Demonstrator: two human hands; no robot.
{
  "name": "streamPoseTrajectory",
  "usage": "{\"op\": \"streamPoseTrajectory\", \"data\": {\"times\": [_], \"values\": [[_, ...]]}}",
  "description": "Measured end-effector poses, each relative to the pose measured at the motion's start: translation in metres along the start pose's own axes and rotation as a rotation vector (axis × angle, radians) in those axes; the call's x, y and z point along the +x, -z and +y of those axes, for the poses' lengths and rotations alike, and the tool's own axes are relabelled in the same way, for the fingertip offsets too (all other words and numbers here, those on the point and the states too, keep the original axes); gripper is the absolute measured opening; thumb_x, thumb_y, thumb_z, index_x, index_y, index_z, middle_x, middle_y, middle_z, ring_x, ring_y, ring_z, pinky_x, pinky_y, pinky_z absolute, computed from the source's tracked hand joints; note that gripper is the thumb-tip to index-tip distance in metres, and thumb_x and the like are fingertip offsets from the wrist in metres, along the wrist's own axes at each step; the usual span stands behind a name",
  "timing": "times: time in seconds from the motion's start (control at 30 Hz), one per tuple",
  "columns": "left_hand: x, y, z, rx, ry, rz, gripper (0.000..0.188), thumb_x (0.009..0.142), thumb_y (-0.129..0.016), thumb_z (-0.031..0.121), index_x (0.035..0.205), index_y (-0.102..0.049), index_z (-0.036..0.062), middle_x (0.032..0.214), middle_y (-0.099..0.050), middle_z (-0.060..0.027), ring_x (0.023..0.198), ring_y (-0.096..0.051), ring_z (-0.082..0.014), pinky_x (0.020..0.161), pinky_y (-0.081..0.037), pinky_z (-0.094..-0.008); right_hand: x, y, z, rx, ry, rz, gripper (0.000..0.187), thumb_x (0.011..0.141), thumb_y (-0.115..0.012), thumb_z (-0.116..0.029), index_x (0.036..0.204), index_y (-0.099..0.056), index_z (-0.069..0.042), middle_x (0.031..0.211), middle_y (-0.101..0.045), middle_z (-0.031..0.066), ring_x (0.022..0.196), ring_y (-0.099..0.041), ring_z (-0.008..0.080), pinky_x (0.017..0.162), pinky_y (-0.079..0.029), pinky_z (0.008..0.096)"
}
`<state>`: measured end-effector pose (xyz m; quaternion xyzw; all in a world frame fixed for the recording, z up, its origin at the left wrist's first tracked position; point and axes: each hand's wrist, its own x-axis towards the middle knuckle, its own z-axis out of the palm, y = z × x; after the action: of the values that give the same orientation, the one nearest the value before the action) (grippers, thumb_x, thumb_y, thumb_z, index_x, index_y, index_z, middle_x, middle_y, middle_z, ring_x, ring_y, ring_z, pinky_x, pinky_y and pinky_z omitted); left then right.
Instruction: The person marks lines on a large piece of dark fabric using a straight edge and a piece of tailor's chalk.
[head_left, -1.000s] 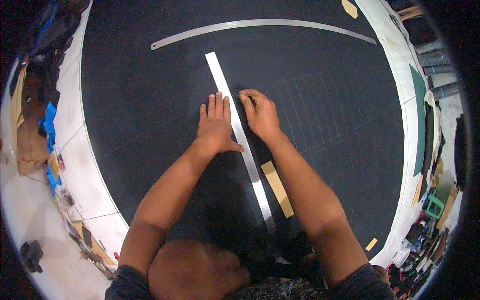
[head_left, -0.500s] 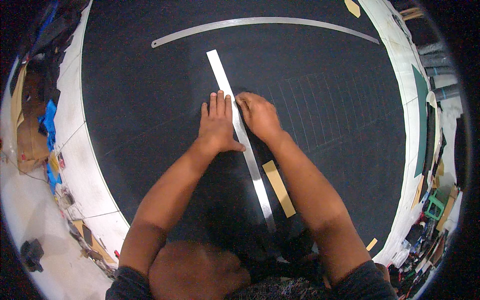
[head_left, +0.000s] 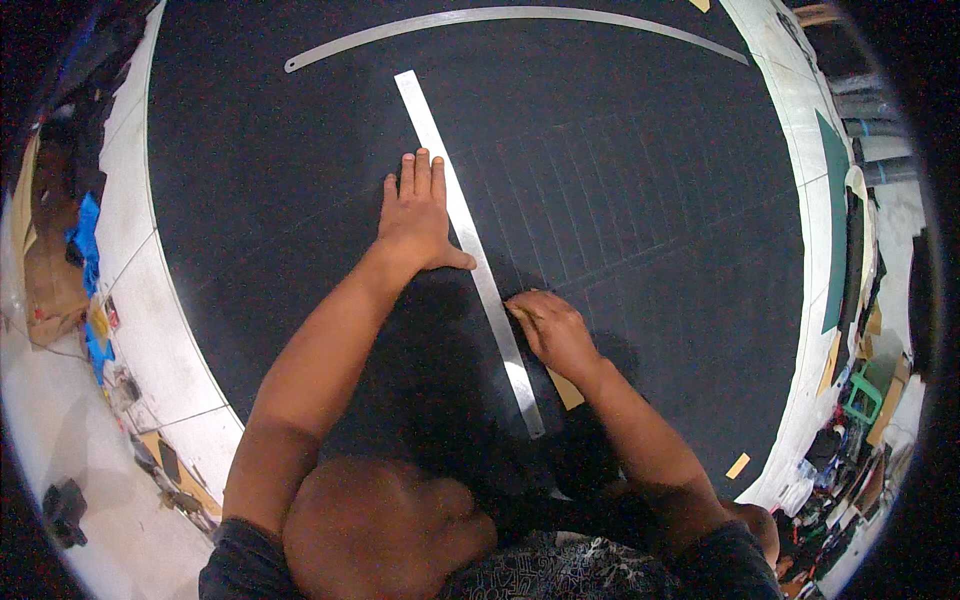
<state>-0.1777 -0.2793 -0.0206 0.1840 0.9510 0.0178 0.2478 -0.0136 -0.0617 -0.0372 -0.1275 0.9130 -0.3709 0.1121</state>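
Note:
A straight metal ruler (head_left: 487,285) lies slantwise on a broad spread of black cloth (head_left: 690,310). My left hand (head_left: 416,218) is pressed flat along the ruler's left side, fingers stretched out, its thumb over the metal. Against the ruler's right edge, lower down, my right hand (head_left: 556,328) has its fingertips pinched together. Whatever they may hold is too small to make out. Several thin pale lines run side by side on the cloth right of the ruler, crossed by a longer faint one. Beneath my right wrist shows part of a tan strip (head_left: 567,391).
A second long metal ruler (head_left: 515,13) lies across the far side of the cloth. A small yellowish piece (head_left: 738,466) rests near the right front edge. White tiled floor (head_left: 780,400) borders the cloth, with cluttered tools and a green plastic item (head_left: 863,397) to the right.
My right hand has slid down along the ruler's right edge toward me, now covering part of the tan strip. My left hand still presses on the ruler. The whole view has shifted slightly.

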Motion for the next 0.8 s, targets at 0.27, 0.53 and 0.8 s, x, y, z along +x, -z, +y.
{"op": "streamPoseTrajectory", "data": {"times": [0.27, 0.53, 0.8], "values": [[0.0, -0.006, -0.002, -0.016, -0.021, 0.067, 0.151, 0.05, -0.092, 0.067, 0.157, -0.016, -0.0095, 0.165, -0.015, -0.0319, 0.155, -0.015, -0.046, 0.123, -0.021, -0.0582, -0.002, 0.001, 0.002, 0.003, 0.003, -0.008, 0.018, 0.097, -0.063, -0.013, 0.113, -0.069, -0.006, 0.115, -0.072, 0.0151, 0.109, -0.068, 0.0365, 0.107, -0.05, 0.0461], [-0.001, 0.001, -0.001, -0.022, -0.012, 0.042, 0.15, 0.05, -0.093, 0.065, 0.156, -0.018, -0.0098, 0.164, -0.016, -0.0326, 0.154, -0.016, -0.0469, 0.123, -0.022, -0.0593, 0.035, -0.001, 0.002, 0.003, 0.03, 0.014, 0.015, 0.098, -0.063, -0.012, 0.109, -0.069, -0.004, 0.107, -0.072, 0.0166, 0.104, -0.068, 0.0385, 0.093, -0.054, 0.048], [0.001, 0.001, 0.001, -0.008, -0.019, 0.009, 0.152, 0.051, -0.092, 0.066, 0.158, -0.014, -0.0092, 0.166, -0.014, -0.0306, 0.155, -0.013, -0.0458, 0.123, -0.02, -0.0589, 0.178, 0.018, -0.007, 0.051, 0.054, 0.162, 0.024, 0.1, -0.057, -0.021, 0.109, -0.07, -0.003, 0.112, -0.071, 0.0197, 0.103, -0.068, 0.0407, 0.091, -0.054, 0.0474]]}}
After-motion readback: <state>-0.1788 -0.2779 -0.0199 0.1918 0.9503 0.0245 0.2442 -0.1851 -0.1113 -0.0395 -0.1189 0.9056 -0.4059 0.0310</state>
